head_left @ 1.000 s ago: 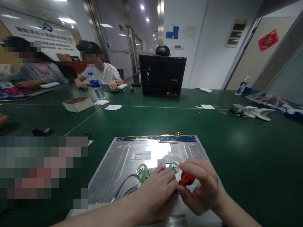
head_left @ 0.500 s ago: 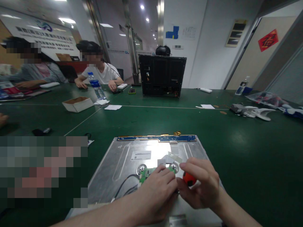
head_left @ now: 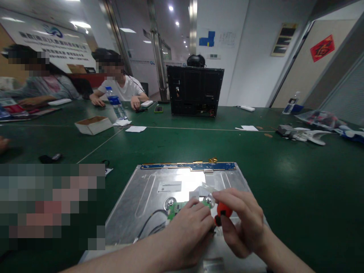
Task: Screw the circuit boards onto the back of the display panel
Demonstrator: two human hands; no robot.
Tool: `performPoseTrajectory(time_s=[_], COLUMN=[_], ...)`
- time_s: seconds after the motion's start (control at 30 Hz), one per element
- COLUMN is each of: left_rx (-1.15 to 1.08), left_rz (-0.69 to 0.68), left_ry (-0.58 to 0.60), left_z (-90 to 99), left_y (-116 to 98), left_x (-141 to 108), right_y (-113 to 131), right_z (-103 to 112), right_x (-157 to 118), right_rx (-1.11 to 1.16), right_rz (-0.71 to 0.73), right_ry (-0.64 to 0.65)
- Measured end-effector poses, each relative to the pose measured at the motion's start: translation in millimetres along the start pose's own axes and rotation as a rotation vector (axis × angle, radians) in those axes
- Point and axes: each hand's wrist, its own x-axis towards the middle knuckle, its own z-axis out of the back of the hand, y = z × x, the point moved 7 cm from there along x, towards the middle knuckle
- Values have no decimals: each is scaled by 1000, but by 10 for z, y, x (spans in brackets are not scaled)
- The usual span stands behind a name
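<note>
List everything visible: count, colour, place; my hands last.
Table: 1, green, across view
Panel: 1, silver, on table
Strip: 1, blue, panel's far edge
Board: 1, green, on panel
Cables: uncounted, dark, left of board
Tool: 1, red and black, right of board
Casing: 1, black, far middle
Phone: 1, black and green, left of casing
Bottles: 2, clear and blue, far left, far right
Box: 1, white, left
Bag: 1, clear, far right
Papers: several, white, mid-table
Sign: 1, red, upper right
People: 2, grey and white clothing, far left
Co-worker's hand: 1, left edge
Lower left pixelated; other items too blurred.
Left hand: 1, bare, over board
Right hand: 1, bare, around tool
</note>
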Motion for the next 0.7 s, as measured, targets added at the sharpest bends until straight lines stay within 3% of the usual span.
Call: performPoseTrajectory(time_s=[0.7], left_rx=[-22], left_rz=[5], left_ry=[-16], left_z=[-34], left_y=[6], left_x=[-19], right_y=[2], right_z=[-20], right_x=[7], right_rx=[-22], right_rz=[38], right_ry=[-33])
